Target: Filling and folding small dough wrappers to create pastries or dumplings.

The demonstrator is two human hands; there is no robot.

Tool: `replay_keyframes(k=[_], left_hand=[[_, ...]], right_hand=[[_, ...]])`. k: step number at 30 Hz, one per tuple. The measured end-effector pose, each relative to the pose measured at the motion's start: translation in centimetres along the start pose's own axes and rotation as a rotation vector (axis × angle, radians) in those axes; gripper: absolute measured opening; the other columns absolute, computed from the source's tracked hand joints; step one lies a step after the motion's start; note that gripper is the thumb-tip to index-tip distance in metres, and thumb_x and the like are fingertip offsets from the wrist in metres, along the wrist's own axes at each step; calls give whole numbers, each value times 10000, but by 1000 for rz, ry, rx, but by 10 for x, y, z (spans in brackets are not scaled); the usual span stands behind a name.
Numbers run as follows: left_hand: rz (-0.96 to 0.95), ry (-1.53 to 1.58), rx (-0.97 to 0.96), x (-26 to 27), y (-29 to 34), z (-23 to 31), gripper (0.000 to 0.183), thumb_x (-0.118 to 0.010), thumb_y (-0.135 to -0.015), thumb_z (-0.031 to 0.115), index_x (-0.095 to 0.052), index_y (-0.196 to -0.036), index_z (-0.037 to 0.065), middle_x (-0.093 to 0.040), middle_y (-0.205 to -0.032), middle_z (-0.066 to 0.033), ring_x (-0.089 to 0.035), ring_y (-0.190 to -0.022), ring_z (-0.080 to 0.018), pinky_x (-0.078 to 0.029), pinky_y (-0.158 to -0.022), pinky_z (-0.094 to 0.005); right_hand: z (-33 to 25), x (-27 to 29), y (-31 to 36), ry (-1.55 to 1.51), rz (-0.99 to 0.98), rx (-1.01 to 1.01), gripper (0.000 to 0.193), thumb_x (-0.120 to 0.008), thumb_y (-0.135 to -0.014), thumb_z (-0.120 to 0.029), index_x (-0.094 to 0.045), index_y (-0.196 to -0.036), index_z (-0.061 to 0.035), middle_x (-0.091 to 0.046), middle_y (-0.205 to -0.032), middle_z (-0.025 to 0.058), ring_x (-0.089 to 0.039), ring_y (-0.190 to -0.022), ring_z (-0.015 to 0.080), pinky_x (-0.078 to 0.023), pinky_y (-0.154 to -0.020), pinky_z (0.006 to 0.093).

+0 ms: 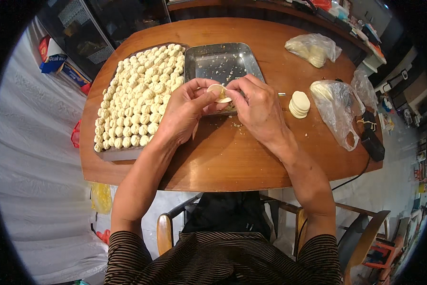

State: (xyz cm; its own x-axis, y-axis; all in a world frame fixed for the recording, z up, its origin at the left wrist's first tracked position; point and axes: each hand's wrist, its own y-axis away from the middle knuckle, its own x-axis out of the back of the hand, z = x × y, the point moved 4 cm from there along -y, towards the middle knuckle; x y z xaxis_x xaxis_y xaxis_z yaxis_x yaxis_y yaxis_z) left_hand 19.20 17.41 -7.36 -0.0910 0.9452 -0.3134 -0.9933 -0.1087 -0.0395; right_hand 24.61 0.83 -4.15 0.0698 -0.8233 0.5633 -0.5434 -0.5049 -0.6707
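Note:
Between my two hands, over the near part of a dark metal tray, is a round pale dough wrapper with some yellowish filling in it. My left hand cups the wrapper from the left, thumb on its near side. The thumb and fingers of my right hand pinch its right edge. Crumbs of filling are scattered over the dark tray's bottom. Left of my hands, a large tray is packed with rows of small pleated dumplings. A short stack of round wrappers lies right of my right hand.
Two clear plastic bags hold more wrappers: one bag at the far right, another bag nearer. Beside the nearer one sits a black box-like object with a cable. The wooden table has a curved edge; a chair armrest stands below it.

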Motion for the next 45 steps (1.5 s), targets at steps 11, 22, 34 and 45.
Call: replay_keyframes(k=[11,22,34,45], left_hand=[[76,-165,-32,-2,5,7,178,-687,-1026,133,-687,-1146,1,-736,-968,-48,-708,-858,-110,-555,-759,-239],[65,-209,-52,0,3,5,165,-669,-1035,120,-688,-1135,-10,-748,-1005,-80,-723,-863,-133,-601,-811,-283],[-5,-8,-27,-7,5,11,377,-510,-1117,202,-551,-1386,-59,-691,-1179,-142,-712,-979,-186,-620,-923,-317],[-21,-29,-64,-12,6,7,387,-508,-1102,121,-518,-1442,-64,-680,-1282,-172,-720,-1108,-242,-601,-981,-335]], right_hand=[[-3,0,0,50,-4,71,94,-717,-940,-83,-654,-972,-22,-664,-924,162,-690,-822,394,-554,-688,477],[-7,-1,0,4,19,79,158,-738,-923,-59,-704,-1069,-12,-683,-911,158,-711,-815,369,-569,-681,454],[5,3,0,-52,113,-88,105,-730,-928,-79,-701,-942,20,-703,-876,191,-715,-782,370,-563,-667,422],[14,1,2,-428,58,-527,190,-714,-986,-139,-710,-975,51,-735,-776,115,-687,-617,125,-531,-526,311]])
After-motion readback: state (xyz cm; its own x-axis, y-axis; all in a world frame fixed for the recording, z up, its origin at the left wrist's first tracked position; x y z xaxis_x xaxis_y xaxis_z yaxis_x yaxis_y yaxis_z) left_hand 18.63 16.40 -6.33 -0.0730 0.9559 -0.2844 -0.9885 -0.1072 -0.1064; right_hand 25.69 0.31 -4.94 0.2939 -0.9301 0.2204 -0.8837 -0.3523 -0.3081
